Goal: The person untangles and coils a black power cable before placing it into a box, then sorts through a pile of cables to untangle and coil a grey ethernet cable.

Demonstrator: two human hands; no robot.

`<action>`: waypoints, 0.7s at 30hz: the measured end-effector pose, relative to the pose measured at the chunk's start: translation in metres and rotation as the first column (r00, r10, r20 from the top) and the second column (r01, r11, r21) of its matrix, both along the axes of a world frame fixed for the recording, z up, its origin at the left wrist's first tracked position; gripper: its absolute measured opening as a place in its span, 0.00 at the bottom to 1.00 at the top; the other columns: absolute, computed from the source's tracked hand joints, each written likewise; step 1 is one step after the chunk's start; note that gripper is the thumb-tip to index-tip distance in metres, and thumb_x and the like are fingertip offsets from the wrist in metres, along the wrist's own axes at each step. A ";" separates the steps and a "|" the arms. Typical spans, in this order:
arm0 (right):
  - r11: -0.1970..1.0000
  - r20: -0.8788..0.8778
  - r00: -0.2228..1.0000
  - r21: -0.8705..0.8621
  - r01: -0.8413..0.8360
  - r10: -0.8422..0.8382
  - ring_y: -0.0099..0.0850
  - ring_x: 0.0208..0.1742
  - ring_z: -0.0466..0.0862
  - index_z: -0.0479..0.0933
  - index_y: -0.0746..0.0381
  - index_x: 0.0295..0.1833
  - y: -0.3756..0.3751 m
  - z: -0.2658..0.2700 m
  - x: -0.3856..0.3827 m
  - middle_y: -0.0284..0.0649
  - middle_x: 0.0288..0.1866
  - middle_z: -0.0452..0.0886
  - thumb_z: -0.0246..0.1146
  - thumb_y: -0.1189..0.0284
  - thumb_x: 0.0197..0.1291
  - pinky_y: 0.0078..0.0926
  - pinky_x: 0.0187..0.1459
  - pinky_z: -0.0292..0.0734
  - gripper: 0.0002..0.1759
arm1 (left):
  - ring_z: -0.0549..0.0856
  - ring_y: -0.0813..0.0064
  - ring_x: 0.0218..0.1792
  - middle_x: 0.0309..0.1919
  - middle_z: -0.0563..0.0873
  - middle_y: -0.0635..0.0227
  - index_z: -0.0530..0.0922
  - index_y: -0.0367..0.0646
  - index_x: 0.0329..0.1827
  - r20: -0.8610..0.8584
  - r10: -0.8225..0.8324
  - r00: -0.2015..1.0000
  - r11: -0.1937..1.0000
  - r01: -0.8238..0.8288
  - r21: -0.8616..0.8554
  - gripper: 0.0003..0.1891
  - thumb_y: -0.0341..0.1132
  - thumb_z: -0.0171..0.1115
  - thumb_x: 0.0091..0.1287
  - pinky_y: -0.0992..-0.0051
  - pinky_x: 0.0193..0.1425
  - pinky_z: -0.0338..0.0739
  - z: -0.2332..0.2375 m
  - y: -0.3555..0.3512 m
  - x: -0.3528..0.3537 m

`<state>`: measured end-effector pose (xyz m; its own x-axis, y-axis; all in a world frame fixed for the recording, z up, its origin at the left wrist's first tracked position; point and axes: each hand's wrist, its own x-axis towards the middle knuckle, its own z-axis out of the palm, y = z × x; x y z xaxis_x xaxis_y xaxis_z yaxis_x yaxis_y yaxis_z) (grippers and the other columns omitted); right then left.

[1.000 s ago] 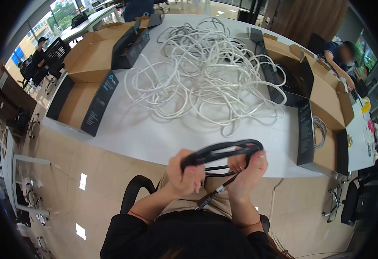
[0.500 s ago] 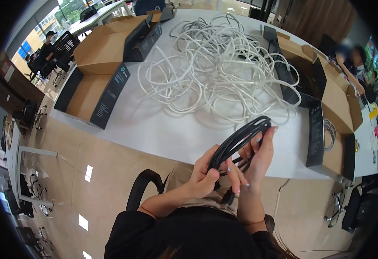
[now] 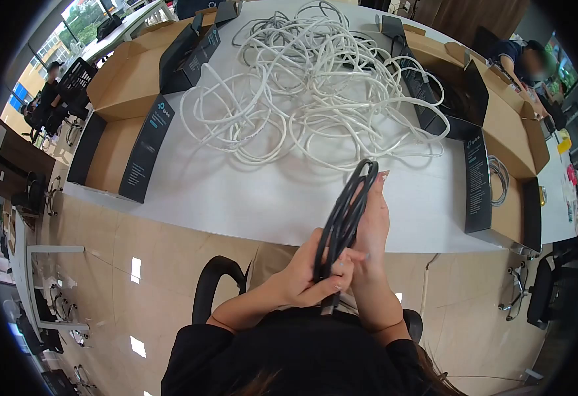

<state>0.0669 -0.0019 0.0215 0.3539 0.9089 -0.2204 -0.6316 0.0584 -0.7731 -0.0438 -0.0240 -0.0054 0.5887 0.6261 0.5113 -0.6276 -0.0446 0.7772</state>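
- Since the black cable is folded into long loops, my left hand wraps its near end, fingers and thumb closed round the strands, I guess so they don't fan out.
- My right hand is just right of the bundle, fingers out straight instead of curled, maybe as a flat wall to line the loops up. Can't tell how hard the palm presses, if at all.
- The plug pokes out the near end below my left hand, probably so it isn't squashed in the grip.
- All this is over the table's near edge; the heap of white cables sprawls on the far side, likely out of my elbows' way.
- Open boxes sit left and right, the right one holding a coiled grey cable.
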 end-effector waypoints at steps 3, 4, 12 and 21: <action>0.996 -0.057 0.995 0.043 -0.083 0.085 0.18 0.12 0.56 0.63 0.59 0.26 -0.003 0.006 0.000 0.27 0.16 0.54 0.43 0.55 0.69 0.16 0.16 0.49 0.23 | 0.74 0.81 0.17 0.21 0.73 0.69 0.55 0.37 0.53 0.088 0.068 0.994 0.991 -0.057 -0.123 0.23 0.44 0.51 0.67 0.68 0.43 0.72 0.002 0.001 -0.004; 0.993 -0.111 0.988 0.065 -0.102 0.108 0.19 0.12 0.57 0.62 0.58 0.24 -0.004 0.006 0.000 0.27 0.14 0.54 0.42 0.54 0.69 0.17 0.16 0.49 0.24 | 0.70 0.80 0.10 0.13 0.70 0.72 0.56 0.38 0.52 0.130 0.076 0.989 0.985 -0.055 -0.165 0.27 0.54 0.47 0.67 0.71 0.35 0.70 0.000 0.007 -0.005; 0.811 -0.089 0.857 0.385 -0.440 0.507 0.25 0.15 0.58 0.54 0.54 0.16 -0.011 0.009 0.015 0.28 0.07 0.54 0.29 0.51 0.69 0.19 0.21 0.54 0.30 | 0.67 0.83 0.05 0.08 0.69 0.77 0.59 0.40 0.54 0.465 -0.170 0.869 0.954 0.264 -0.145 0.49 0.79 0.43 0.46 0.83 0.18 0.66 0.001 0.044 -0.026; 0.738 0.288 0.887 0.493 -0.461 0.361 0.24 0.12 0.56 0.55 0.58 0.17 -0.024 -0.006 0.008 0.30 0.09 0.57 0.39 0.52 0.67 0.22 0.19 0.51 0.28 | 0.59 0.89 0.04 0.08 0.60 0.84 0.66 0.46 0.38 0.297 -0.047 0.954 0.886 0.178 -0.429 0.20 0.56 0.43 0.68 0.84 0.17 0.61 -0.006 0.041 -0.032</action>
<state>0.0745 -0.0259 0.0157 -0.0972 0.9244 0.3689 -0.5606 0.2554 -0.7877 -0.0760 0.0167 -0.0118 0.5484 0.7627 0.3428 -0.7953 0.3490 0.4957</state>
